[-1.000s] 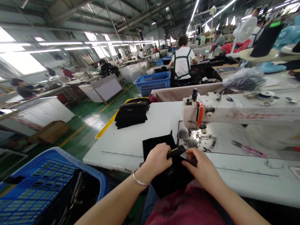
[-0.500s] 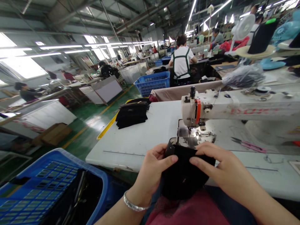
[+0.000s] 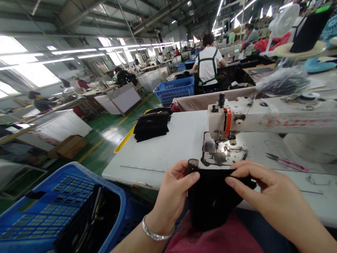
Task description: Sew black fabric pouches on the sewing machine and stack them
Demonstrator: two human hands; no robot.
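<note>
A black fabric piece [image 3: 213,196] hangs between my hands at the front edge of the sewing table. My left hand [image 3: 176,189] pinches its left top corner, where a small dark rounded tab [image 3: 193,163] sticks up. With thumb and fingers, my right hand [image 3: 260,186] grips the top edge near the right corner. Just beyond the piece stands the white sewing machine [image 3: 265,114], its metal needle plate [image 3: 223,151] bare of cloth. A silvery bracelet [image 3: 155,232] circles my left wrist.
Black fabric pieces [image 3: 152,124] are stacked at the table's [image 3: 147,158] far left. Pink-handled thread snips [image 3: 288,163] lie right of the needle plate. A blue basket [image 3: 118,196] with dark items stands lower left. Ahead, a person in a white shirt [image 3: 207,65] works near another blue basket [image 3: 173,92].
My hands have moved apart, spreading the top edge of the black fabric piece. It has come slightly away from the needle plate, and the view has shifted a little left.
</note>
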